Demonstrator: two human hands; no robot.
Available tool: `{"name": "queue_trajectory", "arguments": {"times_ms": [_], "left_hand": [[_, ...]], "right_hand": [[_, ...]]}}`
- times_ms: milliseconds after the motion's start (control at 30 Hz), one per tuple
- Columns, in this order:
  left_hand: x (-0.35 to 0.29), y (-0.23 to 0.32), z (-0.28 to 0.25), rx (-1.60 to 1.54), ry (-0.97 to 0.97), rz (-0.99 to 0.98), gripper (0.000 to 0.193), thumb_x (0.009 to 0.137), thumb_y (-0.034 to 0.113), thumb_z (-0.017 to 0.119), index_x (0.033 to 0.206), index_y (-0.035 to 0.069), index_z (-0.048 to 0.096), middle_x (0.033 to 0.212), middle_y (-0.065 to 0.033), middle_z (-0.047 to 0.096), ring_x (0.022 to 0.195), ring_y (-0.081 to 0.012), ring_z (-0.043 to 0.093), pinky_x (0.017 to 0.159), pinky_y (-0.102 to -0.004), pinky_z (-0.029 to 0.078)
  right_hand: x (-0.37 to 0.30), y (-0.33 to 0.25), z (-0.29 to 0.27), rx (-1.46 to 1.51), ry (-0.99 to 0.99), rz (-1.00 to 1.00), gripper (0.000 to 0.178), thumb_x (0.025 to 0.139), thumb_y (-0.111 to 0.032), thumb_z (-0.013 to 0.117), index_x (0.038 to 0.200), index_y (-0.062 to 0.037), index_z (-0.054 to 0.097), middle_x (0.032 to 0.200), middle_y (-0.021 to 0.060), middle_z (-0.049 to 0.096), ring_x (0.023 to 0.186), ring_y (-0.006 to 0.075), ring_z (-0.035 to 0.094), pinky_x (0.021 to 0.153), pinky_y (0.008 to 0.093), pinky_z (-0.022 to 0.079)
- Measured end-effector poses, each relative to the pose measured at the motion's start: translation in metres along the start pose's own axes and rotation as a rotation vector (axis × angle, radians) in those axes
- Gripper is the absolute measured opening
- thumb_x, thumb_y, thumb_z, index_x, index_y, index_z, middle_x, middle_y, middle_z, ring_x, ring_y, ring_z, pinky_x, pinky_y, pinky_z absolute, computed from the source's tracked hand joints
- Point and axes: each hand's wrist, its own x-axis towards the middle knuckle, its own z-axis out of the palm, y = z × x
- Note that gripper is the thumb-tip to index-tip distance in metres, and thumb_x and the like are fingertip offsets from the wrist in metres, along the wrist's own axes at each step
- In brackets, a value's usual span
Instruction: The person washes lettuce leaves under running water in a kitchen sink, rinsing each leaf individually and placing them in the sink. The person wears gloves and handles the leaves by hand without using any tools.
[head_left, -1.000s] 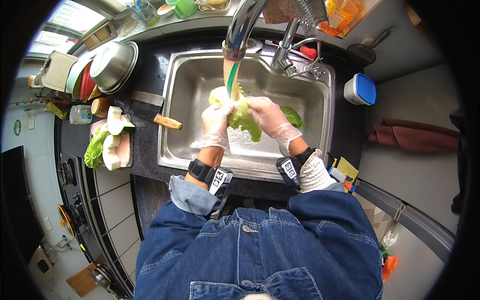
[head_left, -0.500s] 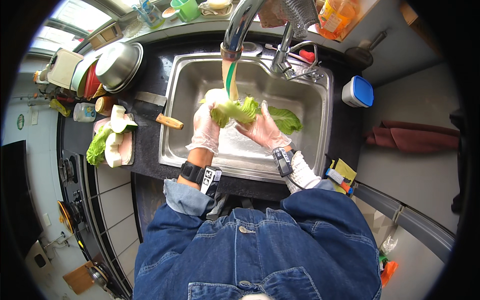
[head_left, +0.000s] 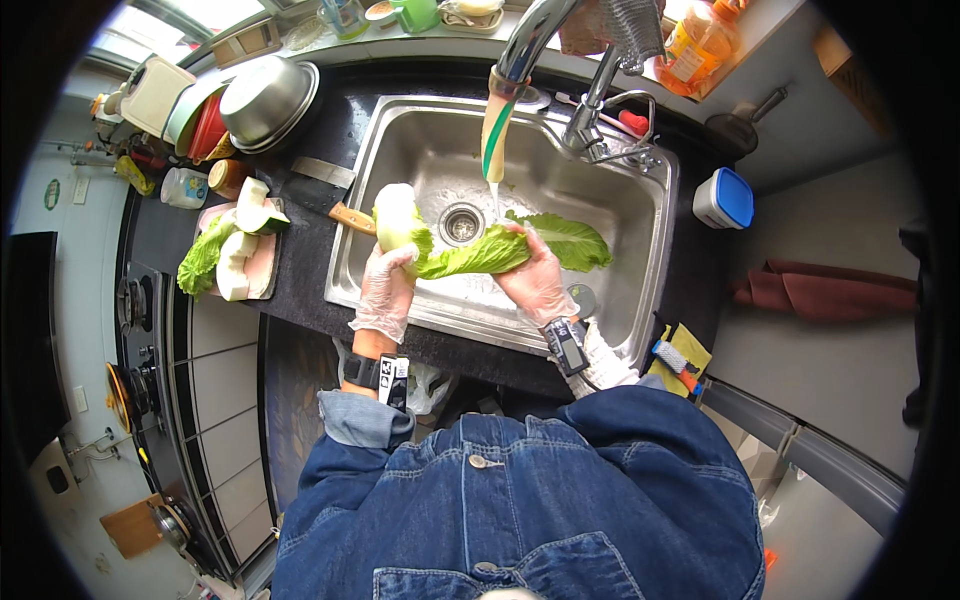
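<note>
Both hands wear clear plastic gloves and are over the steel sink. My left hand is closed on the pale lower part of a leafy cabbage, whose thick white end points up at the sink's left rim. Its green leaf part stretches right to my right hand, which grips it. A second green leaf spreads just beyond my right fingers; whether that hand also holds it I cannot tell. Water runs from the faucet's cloth-like sleeve with a green stripe, close by my right fingertips.
Left of the sink lies a cleaver, its wooden handle reaching over the rim. A pink board bears cut white vegetable pieces and a lettuce leaf. Metal bowls stand behind. A blue-lidded container sits at the right.
My left hand has moved left, away from the water, and my hands are farther apart. The cabbage is now stretched between them, and the sink drain has come into view.
</note>
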Motion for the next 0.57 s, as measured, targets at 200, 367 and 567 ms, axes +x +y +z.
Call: {"name": "queue_trajectory", "arguments": {"times_ms": [200, 367, 567], "left_hand": [[-0.001, 0.01, -0.006, -0.05, 0.053, -0.013, 0.048, 0.083, 0.018, 0.057, 0.124, 0.003, 0.037, 0.116, -0.0131, 0.049, 0.108, -0.0286, 0.048, 0.097, -0.0472, 0.035], [0.0, 0.015, 0.002, -0.008, 0.147, 0.129, 0.04, 0.089, 0.023, 0.05, 0.12, 0.001, 0.04, 0.117, -0.0166, 0.049, 0.106, -0.0294, 0.051, 0.089, -0.0459, 0.044], [0.006, 0.02, 0.011, -0.033, 0.17, 0.241, 0.037, 0.088, 0.019, 0.052, 0.118, 0.002, 0.04, 0.118, -0.0179, 0.049, 0.106, -0.03, 0.051, 0.086, -0.043, 0.048]], "right_hand": [[-0.028, -0.015, 0.038, 0.007, -0.155, 0.101, 0.059, 0.089, -0.05, 0.034, 0.116, 0.001, 0.044, 0.126, 0.0206, 0.042, 0.119, 0.0337, 0.036, 0.103, 0.0493, 0.022], [-0.044, -0.027, 0.054, -0.169, -0.191, 0.167, 0.065, 0.089, -0.049, 0.036, 0.127, 0.0037, 0.032, 0.13, 0.0215, 0.036, 0.122, 0.0327, 0.034, 0.103, 0.0474, 0.025], [-0.05, -0.036, 0.05, -0.326, -0.111, 0.186, 0.061, 0.09, -0.045, 0.039, 0.129, 0.0018, 0.031, 0.131, 0.02, 0.035, 0.121, 0.0296, 0.036, 0.103, 0.0449, 0.027]]}}
